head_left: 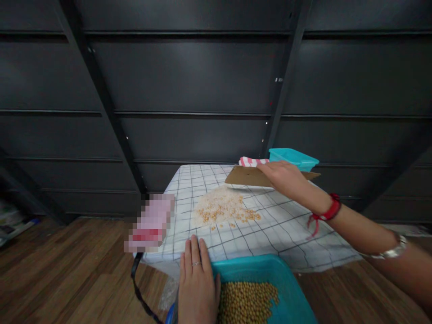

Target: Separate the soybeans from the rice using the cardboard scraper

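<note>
My left hand (pixel 197 281) lies with its fingers stretched out by the near table edge, against the left rim of a teal basin (pixel 293 288). Its thumb reaches over the basin's side. Inside the basin are many soybeans (pixel 248 301). With my right hand (pixel 283 176) I hold a flat piece of cardboard (pixel 248 176), tilted over the far part of the table; some of its fingers are hidden. Between the hands, white rice grains (pixel 221 200) lie in a spread pile on the cloth, mixed with yellowish soybeans (pixel 251 216) at the front and right.
A white checked cloth (pixel 270 238) covers the table. Behind the cardboard stand another teal basin (pixel 293 157) and a pink-striped cloth (pixel 251 161). A blurred pink object (pixel 153 220) sits at the left edge, with a black cord (pixel 137 283) below. A dark panelled wall (pixel 195 76) rises behind.
</note>
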The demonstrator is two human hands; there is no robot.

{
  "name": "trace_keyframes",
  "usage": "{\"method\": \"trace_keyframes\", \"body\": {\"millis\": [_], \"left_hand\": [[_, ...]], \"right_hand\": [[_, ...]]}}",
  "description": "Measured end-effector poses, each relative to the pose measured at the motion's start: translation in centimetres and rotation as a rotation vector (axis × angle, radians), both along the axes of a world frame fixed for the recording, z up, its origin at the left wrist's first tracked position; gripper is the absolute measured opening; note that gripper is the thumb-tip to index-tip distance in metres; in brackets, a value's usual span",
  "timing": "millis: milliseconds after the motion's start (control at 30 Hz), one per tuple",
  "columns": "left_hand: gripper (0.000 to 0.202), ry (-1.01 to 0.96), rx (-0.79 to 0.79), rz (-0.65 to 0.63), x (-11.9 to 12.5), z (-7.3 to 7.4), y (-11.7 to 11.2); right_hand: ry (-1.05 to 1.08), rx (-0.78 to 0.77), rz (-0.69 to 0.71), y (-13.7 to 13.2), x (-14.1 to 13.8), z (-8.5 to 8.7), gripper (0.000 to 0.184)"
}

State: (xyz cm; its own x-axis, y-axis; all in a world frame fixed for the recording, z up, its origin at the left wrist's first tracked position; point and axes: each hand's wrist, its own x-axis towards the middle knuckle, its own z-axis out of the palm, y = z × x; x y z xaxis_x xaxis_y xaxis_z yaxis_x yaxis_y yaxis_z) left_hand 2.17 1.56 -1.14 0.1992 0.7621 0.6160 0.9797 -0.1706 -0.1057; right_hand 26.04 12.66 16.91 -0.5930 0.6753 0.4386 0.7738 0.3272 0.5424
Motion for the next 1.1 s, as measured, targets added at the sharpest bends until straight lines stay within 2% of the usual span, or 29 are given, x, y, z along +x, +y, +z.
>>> {"method": "trace_keyframes", "body": {"millis": [133, 233, 333, 467, 600, 733, 867, 967, 1000, 1100], "left_hand": [[0.051, 0.057, -0.012, -0.031, -0.6, -0.1, 0.1], [0.054, -0.011, -0.005, 0.010, -0.5, -0.2, 0.1], [0.060, -0.083, -0.010, 0.034, -0.1, -0.4, 0.0], [0.057, -0.094, -0.023, 0.033, -0.1, -0.6, 0.0], [0.055, -0.117, -0.018, 0.027, -0.2, -0.6, 0.0], [0.054, -0.111, -0.021, 0.042, -0.4, -0.2, 0.0], [0.053, -0.045, -0.041, 0.004, -0.7, 0.2, -0.2], [0.056, -0.042, -0.062, -0.002, -0.7, 0.1, -0.1], [0.057, -0.082, -0.038, 0.041, -0.7, 0.0, -0.1], [0.061, -0.097, -0.035, 0.053, -0.8, -0.3, 0.0]], "right_hand": [[-0.007, -0.055, 0.034, 4.7, -3.5, 0.1, 0.018], [-0.020, -0.087, 0.068, 5.8, -4.9, -0.2, 0.023], [-0.043, -0.105, 0.123, 5.2, -5.1, -0.3, 0.011], [-0.080, -0.109, 0.209, 3.0, -4.3, 0.5, 0.023], [-0.083, -0.087, 0.269, 0.8, -2.9, 1.7, 0.025], [-0.003, -0.051, 0.282, 0.4, -2.4, 2.3, 0.027], [0.059, -0.052, 0.245, 2.9, -4.4, 1.7, 0.027], [0.079, -0.078, 0.275, 5.6, -7.3, 0.5, 0.025], [0.087, -0.085, 0.289, 6.4, -8.2, 0.1, 0.023], [0.100, -0.107, 0.344, 7.9, -10.4, -1.2, 0.023]]}}
